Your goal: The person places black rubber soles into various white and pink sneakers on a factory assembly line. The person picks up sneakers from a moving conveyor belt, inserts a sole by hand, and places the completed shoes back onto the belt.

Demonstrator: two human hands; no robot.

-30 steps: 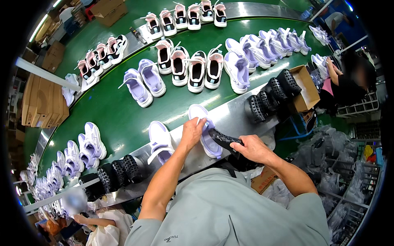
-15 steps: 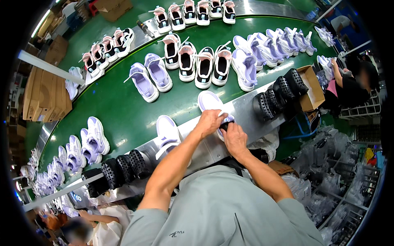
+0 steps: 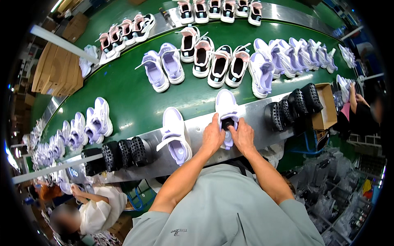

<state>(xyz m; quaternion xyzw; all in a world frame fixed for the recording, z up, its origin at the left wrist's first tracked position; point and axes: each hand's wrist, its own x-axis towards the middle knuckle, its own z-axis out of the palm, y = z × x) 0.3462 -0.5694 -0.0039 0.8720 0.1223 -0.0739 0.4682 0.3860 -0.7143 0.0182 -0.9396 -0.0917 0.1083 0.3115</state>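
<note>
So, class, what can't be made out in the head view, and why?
Head view:
Most of the black insert: hidden inside the held lilac shoe.
That shoe's sides: covered by the left hand and right hand.
Some back-row black shoes: cut by the upper edge.
Far-left shoes: too small to count.

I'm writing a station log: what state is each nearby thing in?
Left hand: on the left side of the central shoe
Right hand: on its right side, thumb at opening
Central shoe: upright, black form inside
Shoe to its left: upright, strap unfastened
Left black forms: lined up
Right black forms: lined up
Cardboard box: open
Black-and-pink shoes: upright
</note>
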